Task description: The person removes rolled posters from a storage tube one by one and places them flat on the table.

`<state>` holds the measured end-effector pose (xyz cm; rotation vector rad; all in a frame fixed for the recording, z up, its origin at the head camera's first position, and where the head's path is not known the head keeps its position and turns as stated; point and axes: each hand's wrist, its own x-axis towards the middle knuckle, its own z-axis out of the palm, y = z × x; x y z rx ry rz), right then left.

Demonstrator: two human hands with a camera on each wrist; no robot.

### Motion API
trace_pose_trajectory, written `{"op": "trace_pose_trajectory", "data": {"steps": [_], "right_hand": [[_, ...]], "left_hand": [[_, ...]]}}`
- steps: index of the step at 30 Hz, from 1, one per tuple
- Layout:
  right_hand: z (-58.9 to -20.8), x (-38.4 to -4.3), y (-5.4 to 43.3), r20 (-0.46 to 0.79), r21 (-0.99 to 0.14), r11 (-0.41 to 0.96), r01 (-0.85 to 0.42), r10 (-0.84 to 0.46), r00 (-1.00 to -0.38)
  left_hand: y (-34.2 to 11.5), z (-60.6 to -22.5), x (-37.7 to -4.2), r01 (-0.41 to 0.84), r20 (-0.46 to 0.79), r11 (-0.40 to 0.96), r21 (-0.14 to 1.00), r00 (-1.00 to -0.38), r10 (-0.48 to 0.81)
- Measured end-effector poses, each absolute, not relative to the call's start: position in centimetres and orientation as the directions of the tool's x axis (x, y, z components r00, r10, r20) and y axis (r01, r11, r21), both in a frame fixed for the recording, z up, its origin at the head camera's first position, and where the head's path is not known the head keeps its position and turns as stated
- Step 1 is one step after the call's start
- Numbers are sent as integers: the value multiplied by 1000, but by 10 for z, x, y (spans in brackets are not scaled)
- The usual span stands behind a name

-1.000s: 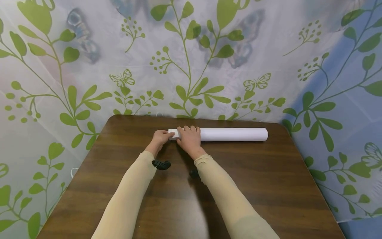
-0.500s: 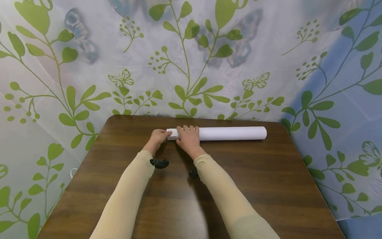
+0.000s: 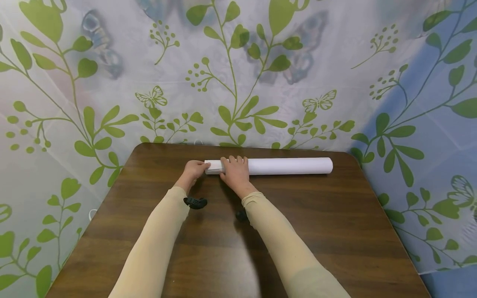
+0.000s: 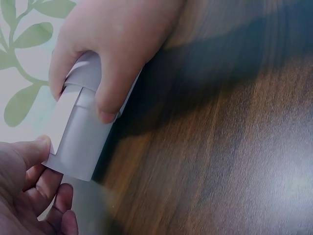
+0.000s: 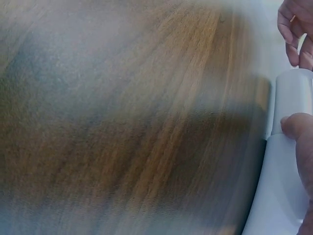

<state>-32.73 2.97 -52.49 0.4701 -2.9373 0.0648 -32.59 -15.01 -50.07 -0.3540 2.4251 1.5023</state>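
A long white roll point(image 3: 290, 166) lies lengthwise near the table's back edge. From its left end sticks out a slightly narrower inner section point(image 3: 215, 167), with a straight loose edge along its top in the left wrist view. My left hand point(image 3: 195, 169) pinches the tip of that inner section between thumb and fingers. My right hand point(image 3: 236, 171) grips the roll from above, where the wider part ends. In the right wrist view the thumb point(image 5: 296, 126) presses right at the step between wide and narrow parts. The right fingers' far side is hidden behind the roll.
The brown wooden table point(image 3: 316, 231) spreads toward me, and its rounded back corners stand close to a hanging cloth point(image 3: 238, 82) printed with green leaves and butterflies. A black wrist device point(image 3: 195, 203) sits at my left cuff.
My left hand has moved a little to the left, drawing more of the inner section out of the roll. The right hand keeps its grip in nearly the same place.
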Motion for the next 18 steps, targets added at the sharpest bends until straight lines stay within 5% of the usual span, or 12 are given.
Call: {"op": "trace_pose_trajectory", "data": {"steps": [18], "right_hand": [[-528, -329, 30, 205, -24, 946, -322, -311, -928]], "left_hand": [[-164, -501, -323, -387, -380, 401, 830, -919, -99]]}}
